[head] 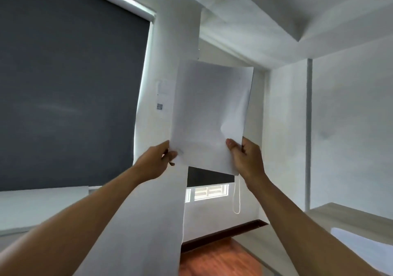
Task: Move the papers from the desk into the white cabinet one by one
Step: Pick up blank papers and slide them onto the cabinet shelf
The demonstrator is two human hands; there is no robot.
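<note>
Facing grey blind (70, 84), white walls (350, 127)

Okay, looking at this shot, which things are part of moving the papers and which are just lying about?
Part of the job:
- sheet of paper, held up in the air
- left hand, pinching its lower left corner
- right hand, gripping its lower right edge

Just there:
- dark roller blind
- small window
- blind cord
- wooden floor

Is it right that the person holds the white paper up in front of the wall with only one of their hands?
Not quite. The head view shows both hands on the paper: the left hand pinches its lower left corner and the right hand grips its lower right edge. It is indeed held up in front of the wall.
</note>
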